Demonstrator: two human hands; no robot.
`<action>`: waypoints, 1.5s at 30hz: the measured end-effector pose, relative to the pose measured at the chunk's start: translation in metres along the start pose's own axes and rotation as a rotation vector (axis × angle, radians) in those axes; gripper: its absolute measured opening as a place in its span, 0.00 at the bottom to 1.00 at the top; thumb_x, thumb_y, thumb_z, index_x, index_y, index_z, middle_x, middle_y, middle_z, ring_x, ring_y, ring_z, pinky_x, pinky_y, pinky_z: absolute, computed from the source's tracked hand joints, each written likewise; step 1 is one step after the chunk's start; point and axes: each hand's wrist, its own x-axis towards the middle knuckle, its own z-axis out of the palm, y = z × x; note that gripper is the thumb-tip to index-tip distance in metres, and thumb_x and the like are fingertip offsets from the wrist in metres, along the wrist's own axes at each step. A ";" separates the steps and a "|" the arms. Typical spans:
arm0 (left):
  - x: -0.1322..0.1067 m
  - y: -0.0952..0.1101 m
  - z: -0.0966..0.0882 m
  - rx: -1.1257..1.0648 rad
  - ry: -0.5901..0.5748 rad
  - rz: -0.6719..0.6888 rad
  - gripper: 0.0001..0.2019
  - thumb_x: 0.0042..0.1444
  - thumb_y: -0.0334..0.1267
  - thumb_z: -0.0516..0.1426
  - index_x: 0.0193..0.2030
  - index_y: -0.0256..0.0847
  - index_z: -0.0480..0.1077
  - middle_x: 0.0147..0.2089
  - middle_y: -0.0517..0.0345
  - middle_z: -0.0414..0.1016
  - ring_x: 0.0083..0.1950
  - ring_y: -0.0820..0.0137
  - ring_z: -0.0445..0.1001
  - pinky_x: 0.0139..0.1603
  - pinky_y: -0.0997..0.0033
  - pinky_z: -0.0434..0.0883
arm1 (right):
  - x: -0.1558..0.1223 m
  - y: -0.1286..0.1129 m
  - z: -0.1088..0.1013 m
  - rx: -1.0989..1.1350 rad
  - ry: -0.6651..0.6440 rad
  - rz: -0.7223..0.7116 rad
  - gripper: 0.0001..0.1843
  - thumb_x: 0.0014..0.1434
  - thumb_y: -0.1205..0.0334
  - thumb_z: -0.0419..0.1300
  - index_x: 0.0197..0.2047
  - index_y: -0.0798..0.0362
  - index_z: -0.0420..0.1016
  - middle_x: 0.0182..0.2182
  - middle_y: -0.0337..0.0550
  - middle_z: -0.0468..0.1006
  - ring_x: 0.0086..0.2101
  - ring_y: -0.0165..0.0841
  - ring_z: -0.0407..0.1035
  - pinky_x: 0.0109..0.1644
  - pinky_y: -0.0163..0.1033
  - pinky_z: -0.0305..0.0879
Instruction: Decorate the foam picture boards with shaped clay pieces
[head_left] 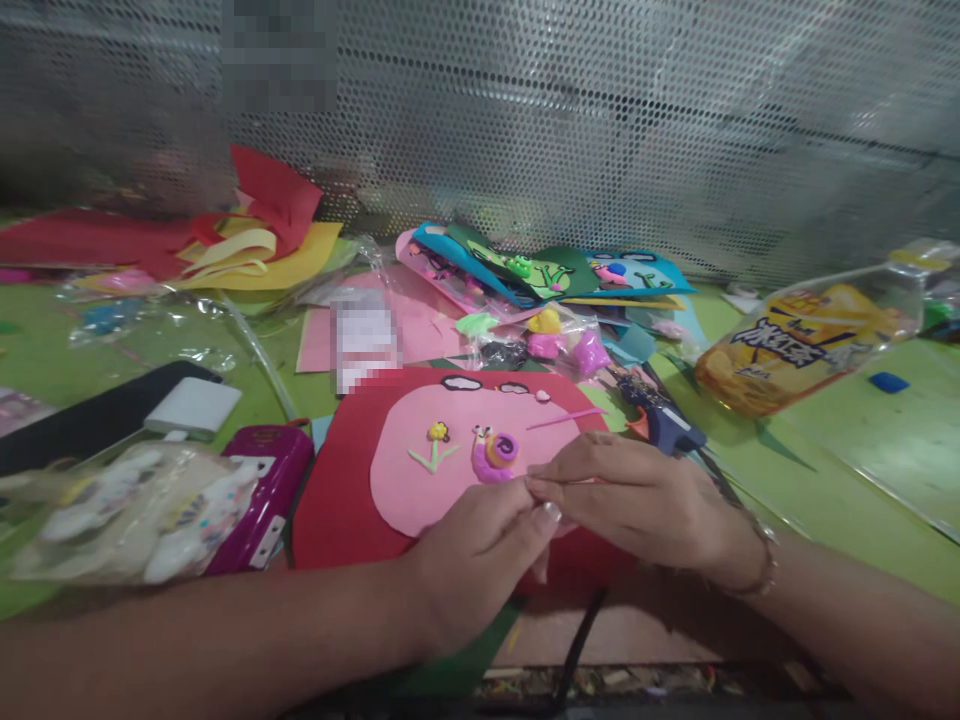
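Note:
My left hand [487,550] and my right hand [637,495] meet with their fingertips pinched together over the lower right of a red paper sheet [334,500]. Whatever lies between the fingers is hidden. On the red sheet sits a pink paper oval [405,490]. It carries a purple clay snail [496,455] with a yellow and purple shell, just beyond my fingers. Left of the snail is a clay flower [436,435] with a yellow head and pale green stem. Black-outlined cloud shapes [461,383] line the oval's top. A thin purple clay strip [564,418] lies at its right.
Bagged clay lumps [546,335] and decorated paper cards [555,270] lie behind the sheet. A drink bottle [810,340] lies tilted at right. At left are a purple case [262,490], a white block [193,405] and coloured papers [270,230]. A perforated metal panel [525,120] borders the back.

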 end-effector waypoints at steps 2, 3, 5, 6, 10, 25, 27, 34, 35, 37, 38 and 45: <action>0.002 0.000 0.000 -0.030 0.004 -0.033 0.16 0.66 0.43 0.42 0.31 0.37 0.62 0.25 0.62 0.66 0.19 0.80 0.58 0.21 0.78 0.57 | -0.002 0.001 0.000 -0.018 -0.031 0.026 0.10 0.64 0.71 0.52 0.43 0.62 0.74 0.35 0.50 0.78 0.38 0.28 0.72 0.42 0.32 0.72; 0.002 0.001 0.000 -0.043 0.002 -0.045 0.15 0.65 0.42 0.42 0.32 0.37 0.61 0.25 0.62 0.66 0.19 0.79 0.58 0.21 0.78 0.57 | -0.003 0.002 0.000 -0.018 -0.050 0.026 0.10 0.64 0.71 0.52 0.44 0.62 0.73 0.36 0.50 0.78 0.38 0.28 0.72 0.42 0.32 0.72; 0.003 0.003 0.000 -0.046 -0.011 -0.071 0.15 0.65 0.42 0.43 0.33 0.37 0.61 0.25 0.62 0.66 0.20 0.79 0.58 0.22 0.78 0.58 | -0.005 0.004 -0.001 0.013 -0.079 0.020 0.11 0.64 0.70 0.50 0.46 0.61 0.72 0.36 0.50 0.77 0.39 0.29 0.72 0.42 0.34 0.72; 0.002 0.003 0.000 -0.034 -0.020 -0.082 0.15 0.65 0.42 0.42 0.33 0.37 0.61 0.25 0.62 0.66 0.20 0.79 0.59 0.22 0.78 0.58 | -0.006 0.006 -0.002 0.041 -0.072 0.023 0.12 0.65 0.70 0.49 0.47 0.61 0.71 0.36 0.50 0.77 0.39 0.30 0.72 0.43 0.35 0.72; 0.001 0.006 0.001 0.036 -0.054 -0.091 0.13 0.64 0.40 0.43 0.38 0.36 0.64 0.26 0.61 0.67 0.22 0.77 0.61 0.24 0.77 0.59 | -0.008 0.020 -0.003 0.110 0.102 0.117 0.10 0.64 0.70 0.52 0.43 0.55 0.73 0.36 0.47 0.76 0.38 0.29 0.71 0.42 0.34 0.71; -0.003 0.014 -0.001 0.239 -0.304 -0.086 0.14 0.64 0.41 0.44 0.32 0.39 0.63 0.28 0.63 0.67 0.28 0.76 0.64 0.28 0.79 0.58 | -0.009 0.063 0.008 0.625 0.236 0.930 0.10 0.56 0.58 0.60 0.28 0.56 0.72 0.24 0.38 0.75 0.25 0.26 0.69 0.32 0.33 0.67; -0.004 0.013 0.000 0.237 -0.305 -0.085 0.14 0.64 0.41 0.44 0.31 0.39 0.63 0.28 0.63 0.67 0.28 0.76 0.64 0.28 0.79 0.58 | -0.010 0.066 0.010 0.716 0.234 0.947 0.07 0.53 0.60 0.63 0.32 0.55 0.74 0.28 0.39 0.77 0.29 0.27 0.71 0.36 0.33 0.68; -0.004 0.013 0.000 0.207 -0.298 -0.107 0.14 0.64 0.40 0.46 0.29 0.38 0.64 0.27 0.63 0.67 0.29 0.77 0.65 0.29 0.80 0.59 | -0.013 0.069 0.011 0.658 0.220 0.972 0.09 0.49 0.59 0.66 0.31 0.55 0.73 0.25 0.38 0.75 0.26 0.27 0.68 0.32 0.33 0.65; -0.004 0.013 0.000 0.175 -0.300 -0.122 0.14 0.64 0.40 0.45 0.30 0.38 0.64 0.27 0.63 0.67 0.28 0.76 0.65 0.29 0.80 0.59 | -0.012 0.068 0.011 0.624 0.214 0.962 0.10 0.49 0.58 0.66 0.30 0.55 0.73 0.25 0.37 0.74 0.25 0.26 0.67 0.30 0.33 0.64; -0.003 0.012 0.000 0.074 -0.293 -0.183 0.15 0.64 0.42 0.44 0.32 0.38 0.65 0.27 0.62 0.66 0.27 0.76 0.65 0.28 0.79 0.61 | -0.011 0.065 0.010 0.575 0.210 0.939 0.11 0.48 0.58 0.67 0.30 0.54 0.72 0.24 0.37 0.73 0.24 0.26 0.65 0.27 0.32 0.62; -0.003 0.011 0.001 0.023 -0.284 -0.215 0.16 0.64 0.43 0.43 0.33 0.37 0.65 0.27 0.62 0.65 0.26 0.75 0.64 0.27 0.79 0.61 | -0.010 0.063 0.010 0.569 0.216 0.933 0.11 0.47 0.57 0.67 0.30 0.54 0.73 0.24 0.37 0.73 0.24 0.26 0.65 0.27 0.32 0.62; -0.004 0.007 0.001 -0.079 -0.280 -0.260 0.17 0.64 0.45 0.44 0.33 0.36 0.66 0.26 0.61 0.64 0.25 0.75 0.63 0.26 0.79 0.62 | -0.008 0.056 0.012 0.883 0.366 1.037 0.09 0.49 0.57 0.67 0.33 0.52 0.78 0.29 0.40 0.79 0.30 0.30 0.73 0.39 0.36 0.71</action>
